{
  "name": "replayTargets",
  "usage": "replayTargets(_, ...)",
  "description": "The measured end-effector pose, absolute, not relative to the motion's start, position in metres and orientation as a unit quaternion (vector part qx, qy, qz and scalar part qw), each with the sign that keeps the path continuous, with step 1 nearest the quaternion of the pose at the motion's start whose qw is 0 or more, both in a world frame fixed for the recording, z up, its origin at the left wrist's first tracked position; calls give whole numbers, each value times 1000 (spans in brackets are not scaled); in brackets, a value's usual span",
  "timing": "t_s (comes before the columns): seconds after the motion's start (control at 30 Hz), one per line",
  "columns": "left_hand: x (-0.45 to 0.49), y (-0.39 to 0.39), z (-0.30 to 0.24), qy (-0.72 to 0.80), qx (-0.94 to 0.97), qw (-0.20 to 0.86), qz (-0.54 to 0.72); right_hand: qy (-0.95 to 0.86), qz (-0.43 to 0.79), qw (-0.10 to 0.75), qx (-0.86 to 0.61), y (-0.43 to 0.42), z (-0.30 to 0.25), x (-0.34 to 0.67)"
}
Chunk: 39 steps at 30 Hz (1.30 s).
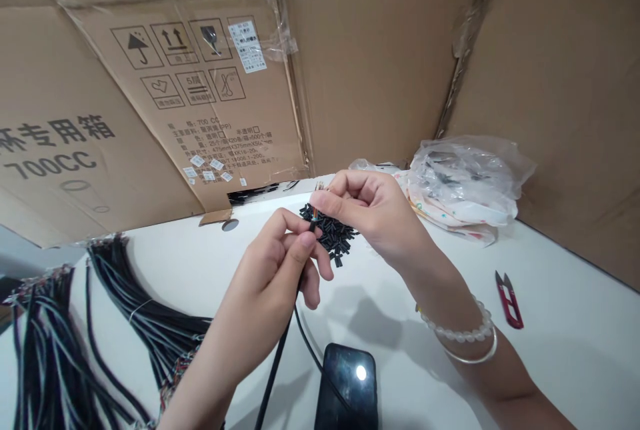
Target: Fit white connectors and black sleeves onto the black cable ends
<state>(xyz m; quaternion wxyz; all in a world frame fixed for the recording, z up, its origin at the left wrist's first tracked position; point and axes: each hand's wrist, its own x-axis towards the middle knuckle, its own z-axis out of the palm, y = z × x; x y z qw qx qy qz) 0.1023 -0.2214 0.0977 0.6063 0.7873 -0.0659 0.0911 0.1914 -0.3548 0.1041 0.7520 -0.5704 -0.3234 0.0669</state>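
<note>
White table [575, 363], cardboard panels [375, 70] behind, hands [270, 277] holding cable [275, 377]

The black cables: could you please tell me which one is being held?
The cable whose end the left hand pinches, coloured wires at the right hand; the bundles lie at the picture's left.

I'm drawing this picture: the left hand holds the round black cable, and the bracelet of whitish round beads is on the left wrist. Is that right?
Not quite: the bracelet of whitish round beads is on the right wrist, as the head view shows. The left hand does hold the round black cable.
</note>
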Motion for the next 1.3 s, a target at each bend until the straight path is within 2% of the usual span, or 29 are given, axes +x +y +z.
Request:
replayTargets(0.17, 105, -219, 102, -72, 682, 728, 0, -328, 76, 768, -545, -352, 102, 192)
replayTargets(0.4, 110, -223, 97, -41, 672, 731, 108, -320, 43, 765, -558, -351, 102, 188)
replayTargets(0.57, 107, -224, 97, -45, 717, 674, 172, -327, 16, 765, -555, -351, 102, 184)
replayTargets(1.0, 103, -224, 92, -78, 831, 405, 374, -356, -31, 740, -569, -353, 99, 176)
replayTargets(1.3, 102, -230, 92, -61, 817, 376, 432, -325, -39, 760, -562, -352, 101, 174)
